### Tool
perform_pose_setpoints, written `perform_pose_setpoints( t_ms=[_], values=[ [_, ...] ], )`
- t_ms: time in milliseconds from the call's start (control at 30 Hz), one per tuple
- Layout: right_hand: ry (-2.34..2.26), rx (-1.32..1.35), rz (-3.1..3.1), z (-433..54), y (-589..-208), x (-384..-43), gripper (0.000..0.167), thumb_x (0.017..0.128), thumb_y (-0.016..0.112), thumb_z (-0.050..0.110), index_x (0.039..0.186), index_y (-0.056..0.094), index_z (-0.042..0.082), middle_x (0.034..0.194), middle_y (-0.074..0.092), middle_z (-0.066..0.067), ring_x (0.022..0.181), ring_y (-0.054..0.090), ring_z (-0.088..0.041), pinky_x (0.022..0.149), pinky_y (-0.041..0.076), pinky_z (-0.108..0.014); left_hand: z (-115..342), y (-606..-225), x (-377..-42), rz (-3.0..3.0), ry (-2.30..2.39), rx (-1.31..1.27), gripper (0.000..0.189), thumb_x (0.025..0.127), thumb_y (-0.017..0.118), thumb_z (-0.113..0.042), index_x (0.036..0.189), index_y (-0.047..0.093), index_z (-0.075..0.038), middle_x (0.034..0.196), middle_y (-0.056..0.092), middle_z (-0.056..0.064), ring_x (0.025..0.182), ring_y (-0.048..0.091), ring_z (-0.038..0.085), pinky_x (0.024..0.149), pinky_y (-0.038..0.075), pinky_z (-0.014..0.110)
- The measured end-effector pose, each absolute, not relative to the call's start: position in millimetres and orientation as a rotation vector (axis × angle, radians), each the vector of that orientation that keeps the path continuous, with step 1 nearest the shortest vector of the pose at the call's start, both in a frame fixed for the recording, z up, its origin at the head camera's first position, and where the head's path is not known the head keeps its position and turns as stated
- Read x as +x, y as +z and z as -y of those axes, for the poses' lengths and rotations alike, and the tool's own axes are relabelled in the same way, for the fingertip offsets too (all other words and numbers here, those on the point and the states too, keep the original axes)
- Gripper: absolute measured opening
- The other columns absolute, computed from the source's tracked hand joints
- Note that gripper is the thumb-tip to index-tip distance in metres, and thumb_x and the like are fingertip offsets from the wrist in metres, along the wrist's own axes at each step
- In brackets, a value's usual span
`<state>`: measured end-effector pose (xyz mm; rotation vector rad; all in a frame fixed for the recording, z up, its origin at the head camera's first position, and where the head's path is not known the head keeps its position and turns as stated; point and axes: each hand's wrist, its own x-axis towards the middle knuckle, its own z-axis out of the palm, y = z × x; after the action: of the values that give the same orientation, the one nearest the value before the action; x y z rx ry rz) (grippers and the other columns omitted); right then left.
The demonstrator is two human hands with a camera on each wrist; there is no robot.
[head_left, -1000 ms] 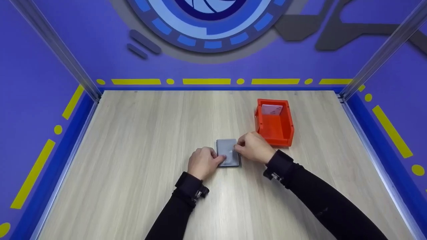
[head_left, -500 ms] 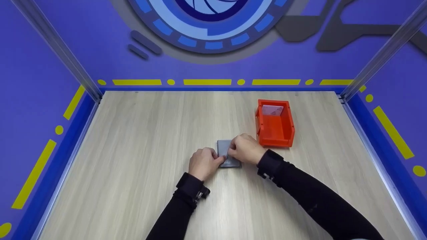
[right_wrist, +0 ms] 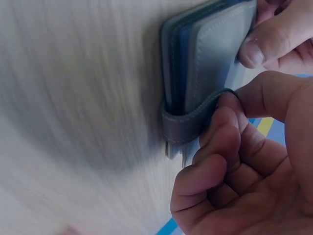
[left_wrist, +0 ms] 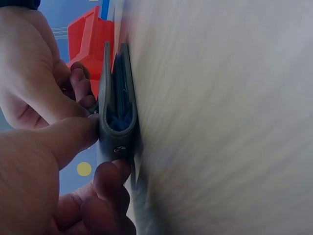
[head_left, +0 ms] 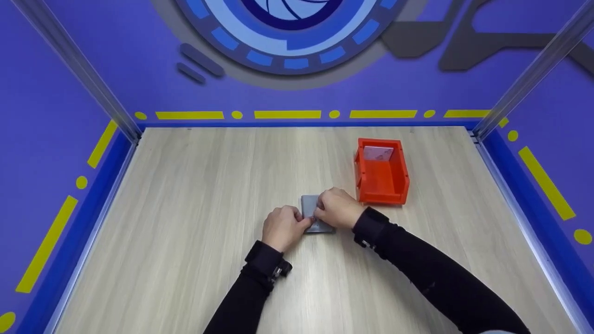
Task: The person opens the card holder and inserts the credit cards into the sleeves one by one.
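A grey stitched wallet [head_left: 309,203] lies flat on the table, partly covered by both hands. Its folded side edge, with a small metal stud, faces the left wrist camera. My left hand [head_left: 282,227] grips the wallet by this edge, thumb on its top face and fingers below. My right hand [head_left: 341,208] pinches the end of the closing strap [right_wrist: 188,126] between thumb and forefinger. In the right wrist view, that strap wraps around the wallet's open side and over its top. The strap's tip is hidden in the fingers.
A red open-fronted bin [head_left: 380,176] stands behind and right of the hands, with a pale label [head_left: 378,152] on its inner back wall. Blue-purple panels [head_left: 297,99] wall the wooden table [head_left: 209,176] at the back and both sides.
My right hand has moved left from the wallet's right edge to over its top, bringing the strap across. The left hand and the wallet have stayed in place.
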<state>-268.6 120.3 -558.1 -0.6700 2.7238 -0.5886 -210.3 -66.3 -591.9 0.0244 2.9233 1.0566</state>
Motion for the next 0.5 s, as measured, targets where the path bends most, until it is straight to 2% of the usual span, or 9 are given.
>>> perform_pose_setpoints(
  t_ms=[300,500],
  values=[
    [-0.506,-0.640,-2.712,-112.1,-559.3,-269.0,0.036,0.097,0.070,0.014,0.066,0.052,0.016,0.064,0.044,0.005,0.062,0.046,-0.017,0.059,0.036,-0.030,67.0,-592.3,-209.7,-2.947,1.038,0.028,0.041,0.091,0.087,-0.046,0.065,0.067,-0.021,0.066,0.061,-0.009,0.059,0.053,0.012,0.057,0.038,0.031],
    [-0.486,-0.697,-2.753,-109.7,-559.1,-266.6,0.035,0.095,0.070,0.010,0.067,0.051,0.015,0.070,0.050,0.000,0.066,0.048,-0.020,0.064,0.039,-0.033,67.1,-592.2,-209.4,-2.951,1.052,0.040,0.042,0.090,0.088,-0.047,0.065,0.067,-0.021,0.066,0.061,-0.009,0.059,0.053,0.012,0.057,0.038,0.031]
  ],
)
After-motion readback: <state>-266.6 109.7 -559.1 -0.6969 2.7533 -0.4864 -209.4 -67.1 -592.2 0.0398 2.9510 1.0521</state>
